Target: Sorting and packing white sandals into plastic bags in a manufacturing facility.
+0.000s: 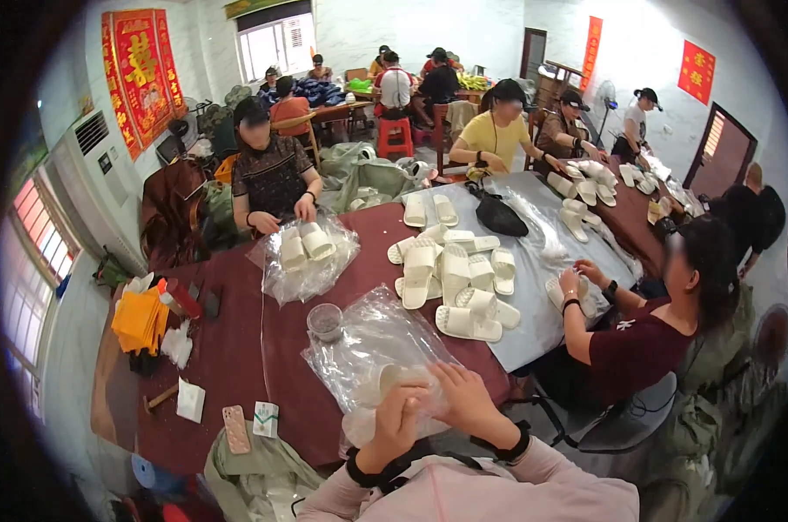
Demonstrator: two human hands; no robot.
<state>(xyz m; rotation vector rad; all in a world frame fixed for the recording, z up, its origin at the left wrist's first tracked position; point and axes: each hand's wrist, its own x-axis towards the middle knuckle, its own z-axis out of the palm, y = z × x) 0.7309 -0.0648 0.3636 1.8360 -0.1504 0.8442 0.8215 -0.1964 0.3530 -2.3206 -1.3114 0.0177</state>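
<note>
Both hands at 6 o'clock, closed on one clear plastic bag (385, 383): left hand (396, 424) grips bag bottom, right hand (460, 396) pinches its side. Cream slipper (392, 377) already inside bag, on dark red desk (237, 365); sealing seemingly left. Loose bags stacked beneath. At 12 o'clock, unbagged slipper pile (455, 278) remains; much work left, by look. Co-worker's bagged pair (305, 244) at 11 o'clock.

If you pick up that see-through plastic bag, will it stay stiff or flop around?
Probably floppy: the clear plastic bag lies crumpled and wrinkled on the table. Likely slippery too, since it looks shiny. Both hands, left hand and right hand, grip it.
</note>
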